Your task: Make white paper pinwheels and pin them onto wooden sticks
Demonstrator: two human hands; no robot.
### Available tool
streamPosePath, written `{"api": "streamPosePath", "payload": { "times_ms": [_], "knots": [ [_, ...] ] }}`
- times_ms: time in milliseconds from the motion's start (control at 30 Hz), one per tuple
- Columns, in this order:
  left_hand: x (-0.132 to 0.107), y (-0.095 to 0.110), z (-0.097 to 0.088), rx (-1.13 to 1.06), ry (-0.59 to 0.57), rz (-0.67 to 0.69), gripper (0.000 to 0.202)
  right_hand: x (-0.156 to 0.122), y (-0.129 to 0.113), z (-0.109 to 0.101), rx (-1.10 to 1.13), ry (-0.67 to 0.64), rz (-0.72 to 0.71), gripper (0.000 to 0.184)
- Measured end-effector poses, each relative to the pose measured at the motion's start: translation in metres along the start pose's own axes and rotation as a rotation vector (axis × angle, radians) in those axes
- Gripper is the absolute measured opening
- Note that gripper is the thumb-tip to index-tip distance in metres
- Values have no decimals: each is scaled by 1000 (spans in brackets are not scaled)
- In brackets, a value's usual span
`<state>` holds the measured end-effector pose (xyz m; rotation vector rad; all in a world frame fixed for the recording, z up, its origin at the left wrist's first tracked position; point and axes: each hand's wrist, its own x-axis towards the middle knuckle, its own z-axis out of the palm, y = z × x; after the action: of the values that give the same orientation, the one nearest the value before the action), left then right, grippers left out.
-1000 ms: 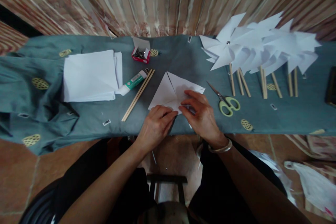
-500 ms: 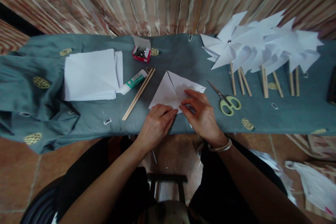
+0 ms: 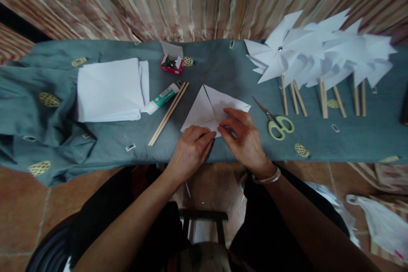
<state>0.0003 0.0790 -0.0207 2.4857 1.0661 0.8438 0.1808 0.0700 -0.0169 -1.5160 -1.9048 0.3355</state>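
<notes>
A white folded paper sheet (image 3: 207, 108) lies on the grey-green cloth (image 3: 223, 68) near the front edge. My left hand (image 3: 189, 151) rests on its near corner with fingers curled and pressed onto the paper. My right hand (image 3: 245, 138) lies on the sheet's right part, fingers bent and pinching at the fold close to the left fingertips. A bangle sits on my right wrist. The near corner of the paper is hidden under both hands.
A stack of white sheets (image 3: 110, 89) lies at the left, with a glue tube (image 3: 161, 98) and two wooden sticks (image 3: 168, 112) beside it. A red box of pins (image 3: 172, 64) stands behind. Green-handled scissors (image 3: 276, 121) lie right of my hands. Several paper pinwheels (image 3: 318, 57) on sticks lie at the back right.
</notes>
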Motion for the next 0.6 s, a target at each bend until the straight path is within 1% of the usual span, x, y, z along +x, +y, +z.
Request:
{"api": "streamPosePath", "payload": {
  "times_ms": [67, 333, 433, 600],
  "knots": [
    [0, 0, 0, -2, -2, -6, 20, -1, 0, 1, -16, 3, -29, 12],
    [0, 0, -1, -1, -7, -2, 20, -3, 3, 6, -88, -27, -137, 31],
    [0, 0, -1, -2, -12, -6, 20, -2, 2, 6, -103, -41, -136, 32],
    [0, -1, -1, -7, -32, -23, 20, -3, -3, 5, -142, -145, -99, 37]
  ]
}}
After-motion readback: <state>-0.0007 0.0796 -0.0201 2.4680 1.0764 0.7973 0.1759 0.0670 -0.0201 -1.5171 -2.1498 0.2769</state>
